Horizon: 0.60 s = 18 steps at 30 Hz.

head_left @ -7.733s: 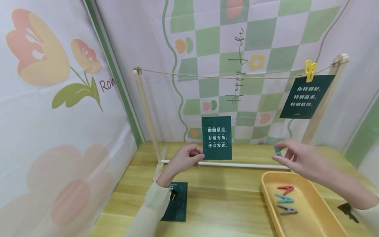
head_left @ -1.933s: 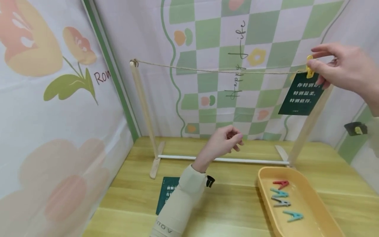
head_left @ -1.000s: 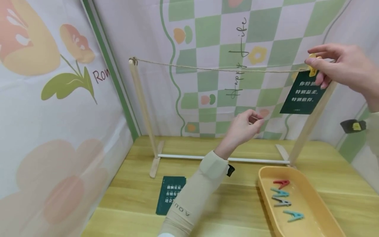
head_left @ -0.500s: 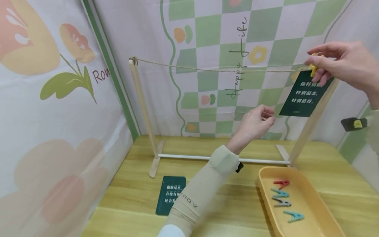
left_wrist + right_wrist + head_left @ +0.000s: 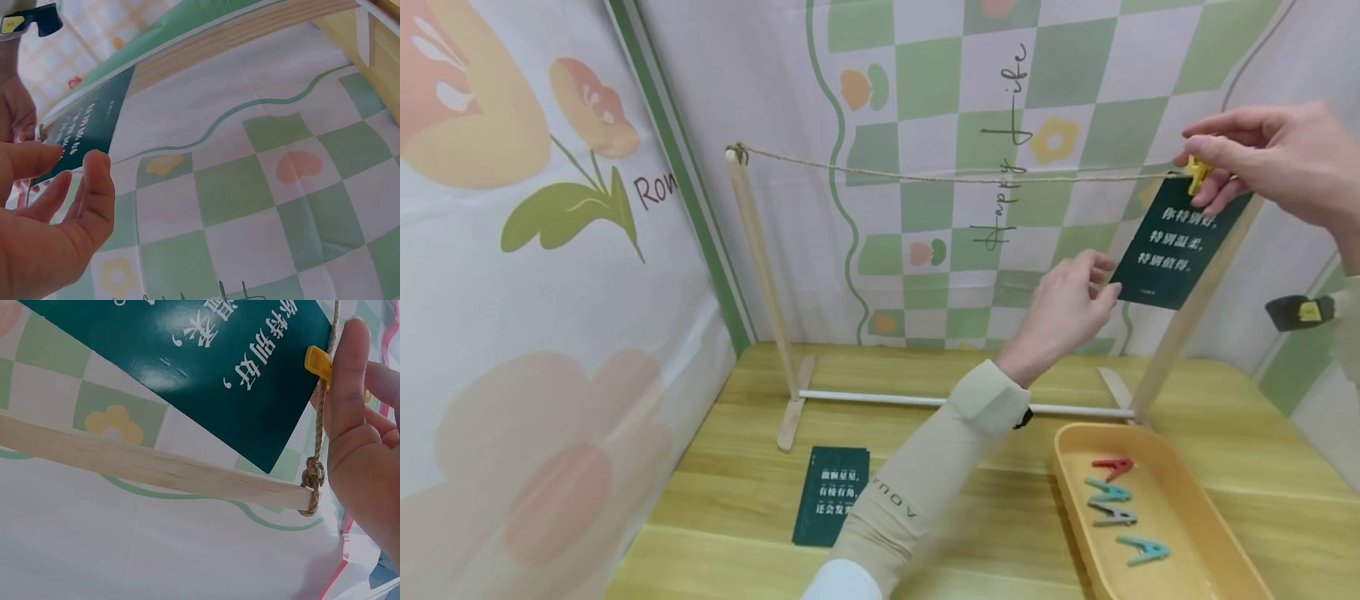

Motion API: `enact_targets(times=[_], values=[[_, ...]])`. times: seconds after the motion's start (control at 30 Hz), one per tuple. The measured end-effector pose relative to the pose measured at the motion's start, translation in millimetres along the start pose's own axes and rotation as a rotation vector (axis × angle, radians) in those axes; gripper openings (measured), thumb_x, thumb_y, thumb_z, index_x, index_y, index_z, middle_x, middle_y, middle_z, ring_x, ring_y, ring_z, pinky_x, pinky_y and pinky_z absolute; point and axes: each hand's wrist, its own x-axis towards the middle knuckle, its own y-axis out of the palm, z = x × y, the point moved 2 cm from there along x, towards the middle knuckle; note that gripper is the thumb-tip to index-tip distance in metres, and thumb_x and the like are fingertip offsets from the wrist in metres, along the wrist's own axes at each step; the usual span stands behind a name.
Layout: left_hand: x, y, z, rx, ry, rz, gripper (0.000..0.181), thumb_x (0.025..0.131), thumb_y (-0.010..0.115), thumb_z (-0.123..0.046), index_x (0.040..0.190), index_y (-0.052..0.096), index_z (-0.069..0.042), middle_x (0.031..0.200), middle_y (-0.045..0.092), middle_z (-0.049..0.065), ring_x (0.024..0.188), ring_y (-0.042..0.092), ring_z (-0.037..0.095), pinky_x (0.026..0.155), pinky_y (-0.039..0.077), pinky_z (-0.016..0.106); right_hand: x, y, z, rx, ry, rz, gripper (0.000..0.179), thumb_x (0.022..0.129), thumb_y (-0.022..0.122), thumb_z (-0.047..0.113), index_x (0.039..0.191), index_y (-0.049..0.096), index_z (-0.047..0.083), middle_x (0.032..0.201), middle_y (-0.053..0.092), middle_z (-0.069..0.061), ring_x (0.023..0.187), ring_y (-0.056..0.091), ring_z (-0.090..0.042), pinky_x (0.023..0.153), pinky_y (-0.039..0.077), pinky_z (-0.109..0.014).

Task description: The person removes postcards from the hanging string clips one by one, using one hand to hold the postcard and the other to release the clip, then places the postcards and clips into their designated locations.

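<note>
My right hand (image 5: pixel 1273 167) pinches a yellow clothespin (image 5: pixel 1198 173) on the twine (image 5: pixel 940 177) at its right end. From the twine hangs a dark green card (image 5: pixel 1172 242) with white lettering, tilted. In the right wrist view the yellow clothespin (image 5: pixel 319 362) sits at the card's top edge, thumb against it. My left hand (image 5: pixel 1063 304) is at the card's lower left edge, thumb and fingers apart; in the left wrist view the left hand (image 5: pixel 62 219) shows a gap between thumb and fingers, and whether it touches the card is unclear.
The twine runs between two wooden posts (image 5: pixel 763 275) joined low down by a white rod (image 5: pixel 880 398). A stack of green cards (image 5: pixel 831 492) lies on the table (image 5: pixel 722 517), partly behind my left sleeve. An orange tray (image 5: pixel 1202 517) holds red, teal and grey clothespins.
Earlier my left hand held another card and my right a teal clothespin; the card now lies on the stack, the clothespin in the tray. Since then, my left hand has moved up and right to the hanging card.
</note>
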Motion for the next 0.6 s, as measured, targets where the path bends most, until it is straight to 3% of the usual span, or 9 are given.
enact_targets(times=[0.13,0.33,0.47,0.6], values=[[1.3,-4.0,3.1,0.043,-0.014,-0.037,0.031,0.095,0.066,-0.031,0.124,0.058,-0.029,0.115,0.066,-0.013,0.09,0.058,-0.008,0.074,0.039,0.008,4.5,7,2,0.009,-0.012,0.012,0.038,0.099,0.056,0.021,0.136,0.054,0.011,0.084,0.066,0.022,0.055,0.065,-0.011,0.056,0.052,-0.013],[2.7,-8.7,14.0,0.053,-0.029,-0.033,0.021,0.096,0.063,-0.028,0.117,0.066,-0.028,0.105,0.068,-0.018,0.086,0.058,-0.008,0.07,0.039,0.006,11.9,17,7,0.02,-0.028,0.032,0.034,0.1,0.055,0.021,0.133,0.055,0.011,0.083,0.066,0.021,0.055,0.065,-0.011,0.055,0.052,-0.014],[3.4,-13.4,19.7,0.101,-0.02,-0.045,0.017,0.097,0.06,-0.024,0.11,0.07,-0.028,0.098,0.069,-0.02,0.08,0.056,-0.008,0.068,0.037,0.004,17.7,25,11,0.041,-0.046,0.049,0.022,0.1,0.056,0.019,0.121,0.059,0.018,0.084,0.067,0.021,0.054,0.065,-0.011,0.054,0.053,-0.015],[6.6,-12.5,17.7,0.063,-0.063,-0.011,0.015,0.097,0.06,-0.026,0.109,0.069,-0.03,0.095,0.068,-0.022,0.078,0.055,-0.009,0.067,0.038,0.005,18.6,25,11,0.099,-0.11,0.0,0.014,0.099,0.055,0.013,0.107,0.058,0.025,0.084,0.066,0.022,0.052,0.063,-0.006,0.05,0.051,-0.014]])
